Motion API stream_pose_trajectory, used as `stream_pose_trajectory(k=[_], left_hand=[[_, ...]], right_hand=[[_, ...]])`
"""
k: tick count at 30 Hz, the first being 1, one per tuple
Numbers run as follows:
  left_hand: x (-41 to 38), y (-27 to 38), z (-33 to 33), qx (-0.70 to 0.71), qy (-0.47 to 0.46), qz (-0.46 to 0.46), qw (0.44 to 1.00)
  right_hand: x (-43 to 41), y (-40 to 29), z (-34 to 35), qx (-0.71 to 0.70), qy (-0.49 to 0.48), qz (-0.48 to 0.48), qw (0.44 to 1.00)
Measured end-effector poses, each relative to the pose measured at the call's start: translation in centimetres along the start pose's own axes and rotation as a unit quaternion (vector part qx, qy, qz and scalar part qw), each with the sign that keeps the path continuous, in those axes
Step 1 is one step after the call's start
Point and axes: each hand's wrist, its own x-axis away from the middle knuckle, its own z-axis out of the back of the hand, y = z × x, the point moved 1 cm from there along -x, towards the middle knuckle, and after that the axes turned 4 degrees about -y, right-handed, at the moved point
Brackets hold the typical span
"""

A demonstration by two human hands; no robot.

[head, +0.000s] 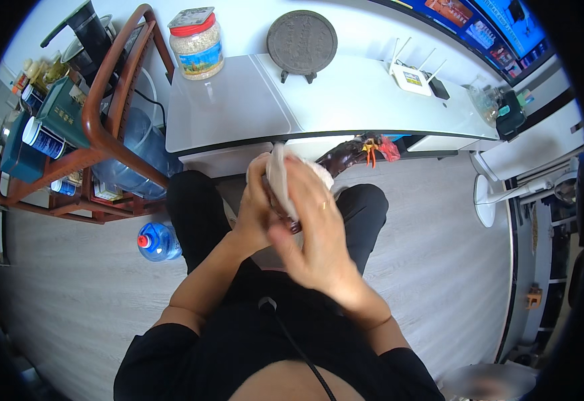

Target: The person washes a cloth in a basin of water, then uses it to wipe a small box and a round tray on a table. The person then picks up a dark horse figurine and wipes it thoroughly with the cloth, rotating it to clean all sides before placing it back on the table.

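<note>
Between my knees, my left hand grips a small dark brown, glossy object, mostly covered by my fingers. My right hand, blurred by motion, presses a whitish cloth against it. Part of the cloth stands up between the two hands, and more of it shows past my right knuckles. Just beyond the hands, below the cabinet top's front edge, is a larger dark brown, glossy object with orange and red parts near it. What the held object is, I cannot tell.
A white TV cabinet stands ahead, bearing a lidded jar of grain, a round dark plaque and a router. A wooden cart fills the left. A blue water bottle and a white fan stand on the floor.
</note>
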Motion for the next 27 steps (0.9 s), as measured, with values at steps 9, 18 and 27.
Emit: stream_pose_trajectory(k=[9, 18, 27], left_hand=[[0.0, 1.0, 0.7, 0.497, -0.008, 0.107, 0.861], [-1.0, 1.6, 0.6, 0.561, 0.087, 0.207, 0.797], [-0.8, -0.8, 0.5, 0.63, 0.061, 0.208, 0.746]], right_hand=[[3.7, -0.9, -2.4, 0.113, -0.007, 0.003, 0.994], [2.1, 2.4, -1.1, 0.069, 0.069, 0.026, 0.995], [-2.6, 1.6, -3.1, 0.156, 0.058, 0.102, 0.981]])
